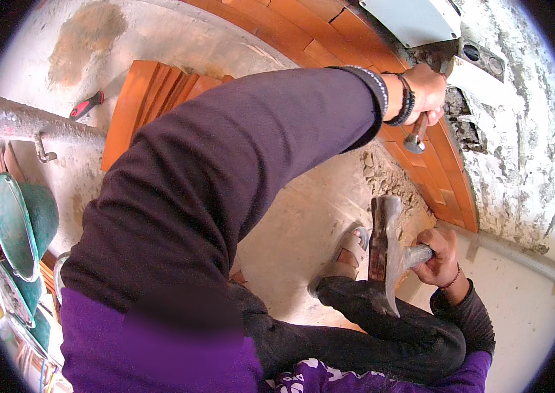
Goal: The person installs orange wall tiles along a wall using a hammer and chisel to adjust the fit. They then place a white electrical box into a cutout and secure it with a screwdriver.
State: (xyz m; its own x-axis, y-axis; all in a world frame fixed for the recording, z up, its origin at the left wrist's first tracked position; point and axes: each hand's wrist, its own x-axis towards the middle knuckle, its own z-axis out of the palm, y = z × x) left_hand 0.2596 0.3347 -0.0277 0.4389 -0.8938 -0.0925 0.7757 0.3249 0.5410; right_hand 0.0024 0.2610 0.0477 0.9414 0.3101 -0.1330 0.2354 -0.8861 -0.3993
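Note:
My left hand (425, 95) is closed around a metal chisel (415, 142), its butt end sticking out below the fist. The chisel's far end reaches toward the rough wall and is mostly hidden by the hand. In my right hand (440, 257) is the handle of a hammer (385, 252). The worn metal head of that hammer hangs over my bent leg, apart from the chisel. Next to my left hand, a rough broken-out hollow (466, 121) shows in the grey-white wall (520, 150), below a recessed box (485, 59).
Orange tiles (435, 177) cover the lower wall, with rubble (385, 171) at their foot. A pale panel (415, 19) juts out above. To the left are stacked orange tiles (136, 98), a red-and-black handled tool (87, 105), a metal pipe (35, 121) and green buckets (41, 219).

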